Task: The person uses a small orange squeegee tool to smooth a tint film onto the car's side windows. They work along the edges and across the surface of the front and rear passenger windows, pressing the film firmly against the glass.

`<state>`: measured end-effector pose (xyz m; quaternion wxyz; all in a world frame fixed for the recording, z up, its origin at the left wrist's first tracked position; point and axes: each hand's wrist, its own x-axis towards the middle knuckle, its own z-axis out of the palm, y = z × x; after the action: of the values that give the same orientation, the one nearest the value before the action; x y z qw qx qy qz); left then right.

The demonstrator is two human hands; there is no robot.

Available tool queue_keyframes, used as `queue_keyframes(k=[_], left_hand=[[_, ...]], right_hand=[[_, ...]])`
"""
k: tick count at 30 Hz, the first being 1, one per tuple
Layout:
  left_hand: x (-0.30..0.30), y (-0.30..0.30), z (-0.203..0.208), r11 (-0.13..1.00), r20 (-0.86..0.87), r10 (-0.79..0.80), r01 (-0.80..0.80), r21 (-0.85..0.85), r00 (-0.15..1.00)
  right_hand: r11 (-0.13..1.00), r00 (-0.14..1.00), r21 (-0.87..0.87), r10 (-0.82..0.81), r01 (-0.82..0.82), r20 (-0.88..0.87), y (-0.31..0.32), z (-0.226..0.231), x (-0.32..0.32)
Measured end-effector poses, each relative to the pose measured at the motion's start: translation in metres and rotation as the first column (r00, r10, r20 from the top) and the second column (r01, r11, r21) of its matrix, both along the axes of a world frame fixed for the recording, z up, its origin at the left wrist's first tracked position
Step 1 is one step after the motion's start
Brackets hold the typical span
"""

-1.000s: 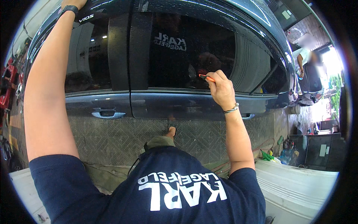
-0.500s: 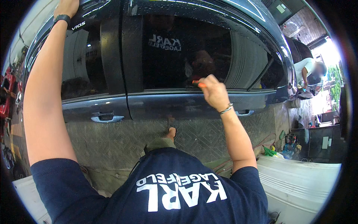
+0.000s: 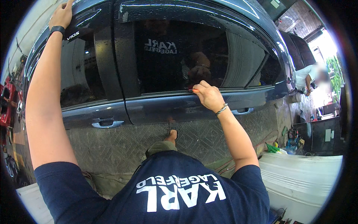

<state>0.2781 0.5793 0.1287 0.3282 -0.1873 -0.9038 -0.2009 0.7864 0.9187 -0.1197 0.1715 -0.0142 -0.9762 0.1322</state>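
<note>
Right hand [image 3: 209,98]: fingers closed round an orange tool [image 3: 195,90], the knuckles toward the glass. Only a short orange length and a dark end show at the fingertips; the rest lies behind the fingers, so its kind and full shape cannot be told. Position: lower edge of the dark side window [image 3: 179,59], at the trim strip [image 3: 164,93] above the door panel. Whether the dark end touches the strip is not clear.

Left hand [image 3: 60,16]: raised to the upper left part of the dark blue car [image 3: 160,106], one finger running out to the picture's top border. Remaining fingers partly hidden; cannot tell whether it grips an edge or merely rests there. Dark wristband [image 3: 57,29] on that wrist, twisted bracelet [image 3: 222,108] on the other.

Window: droplets on the upper part, reflections over the glass; interior hard to make out. Car's upper edge and both ends bend away at the fisheye rim. Two door handles [image 3: 108,123] show; the right-hand one is partly behind the wrist and forearm.

Below: one foot [image 3: 173,134] on the patterned floor [image 3: 209,138], its leg mostly hidden by the shirt [image 3: 167,179]. Far right: a co-worker [image 3: 304,76] bending near a bucket [image 3: 295,98], head blurred, whatever the hands hold too small to tell
</note>
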Motion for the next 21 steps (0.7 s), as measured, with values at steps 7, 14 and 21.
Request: queue_keyframes(k=[7,14,21], left_hand=[[-0.047,-0.021,-0.004,0.993,0.066,0.047,-0.054,0.109,0.997],[-0.059,-0.019,-0.009,0.995,0.075,0.03,-0.037,0.093,0.997],[-0.055,-0.016,-0.006,0.994,0.077,0.081,-0.086,0.068,0.994]], right_hand=[[0.995,0.988,-0.092,-0.06,0.048,-0.141,0.011,0.039,-0.003],[0.999,1.0,-0.044,-0.017,0.016,-0.017,0.016,0.012,0.005],[0.999,0.996,-0.041,-0.013,0.01,-0.092,0.027,0.025,0.005]])
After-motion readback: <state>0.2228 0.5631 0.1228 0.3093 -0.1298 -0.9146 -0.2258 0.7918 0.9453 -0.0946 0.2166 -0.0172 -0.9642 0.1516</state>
